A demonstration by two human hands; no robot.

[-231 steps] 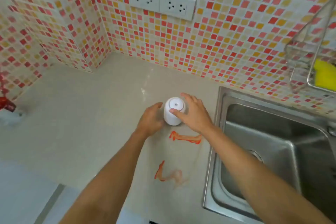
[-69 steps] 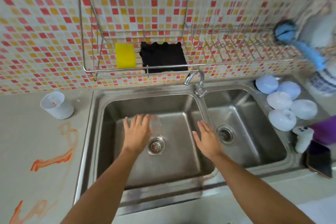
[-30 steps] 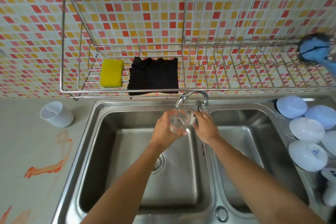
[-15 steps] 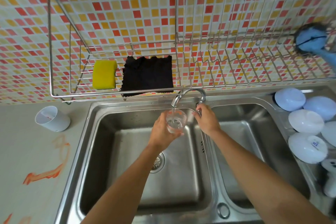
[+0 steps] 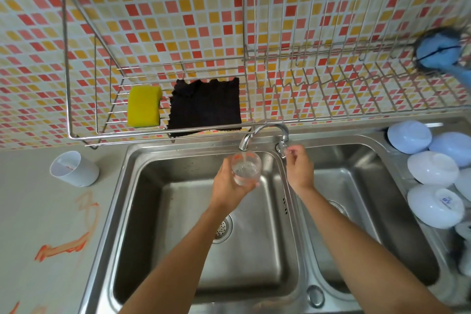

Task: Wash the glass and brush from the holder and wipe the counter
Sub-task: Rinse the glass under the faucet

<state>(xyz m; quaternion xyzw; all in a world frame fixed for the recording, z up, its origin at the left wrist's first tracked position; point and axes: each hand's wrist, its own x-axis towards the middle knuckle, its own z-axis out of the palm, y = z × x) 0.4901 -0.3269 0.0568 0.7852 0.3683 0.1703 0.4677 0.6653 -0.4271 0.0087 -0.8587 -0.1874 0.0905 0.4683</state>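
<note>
A person's left hand (image 5: pixel 228 182) wraps around a clear glass (image 5: pixel 246 168), holding it upright under the curved spout of the faucet (image 5: pixel 265 133), above the left basin of a steel double sink (image 5: pixel 178 166). Water pools inside the glass. The right hand (image 5: pixel 298 167) is raised beside the faucet base, at the divider between the two basins, fingers loosely curled with thumb and forefinger near the tap handle; whether they pinch it cannot be told. On the table (image 5: pixel 38 211) left of the sink, near the back edge by the tiled wall, stands a white holder cup (image 5: pixel 74 172), with orange smears (image 5: pixel 67 245) streaking the surface toward the front edge. A wire rack (image 5: pixel 76 135) mounted on the wall above the sink carries a yellow sponge (image 5: pixel 144 106) and, just beside it, a black cloth (image 5: pixel 206 108). A blue brush (image 5: pixel 439 52) rests at the rack's far right end. White bowls (image 5: pixel 430 168) lie upturned right of the sink.
</note>
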